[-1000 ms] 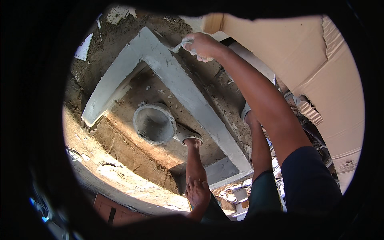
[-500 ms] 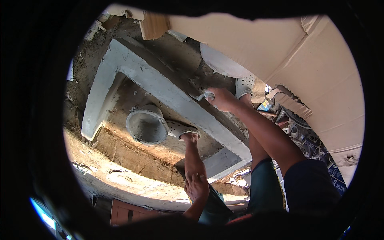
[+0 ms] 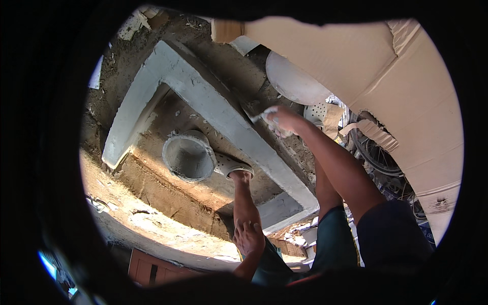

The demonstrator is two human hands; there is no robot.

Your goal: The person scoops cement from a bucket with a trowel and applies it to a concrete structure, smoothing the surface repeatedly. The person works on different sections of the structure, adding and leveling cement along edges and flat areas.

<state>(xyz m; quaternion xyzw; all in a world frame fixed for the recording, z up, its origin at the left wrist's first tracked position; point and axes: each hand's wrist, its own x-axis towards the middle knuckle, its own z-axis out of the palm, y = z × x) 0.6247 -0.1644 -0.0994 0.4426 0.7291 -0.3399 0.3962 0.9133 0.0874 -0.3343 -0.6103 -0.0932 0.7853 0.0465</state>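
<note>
My right hand (image 3: 285,122) is closed around the pale handle of a trowel (image 3: 255,118), slightly smeared by motion. The trowel's thin metal neck reaches toward the outer side face of a low, grey-plastered wall (image 3: 218,113); its blade is mostly hidden behind the wall's top edge. My left hand (image 3: 248,238) lies flat with fingers apart on my left leg, just below the knee, holding nothing. Inside the angle of the wall stands a grey, mortar-crusted bucket (image 3: 189,156), tilted toward me, beside my left clog (image 3: 231,166).
My right clog (image 3: 315,112) is outside the wall, near a pale rounded panel (image 3: 295,79). Large cardboard sheets (image 3: 351,58) cover the upper right. A spoked wheel (image 3: 378,152) and clutter lie below them. A sunlit rough ledge (image 3: 152,218) runs along the lower left.
The view has shifted a little. My right hand, still gripping the trowel, has moved slightly and is more blurred. My left hand stays on the leg.
</note>
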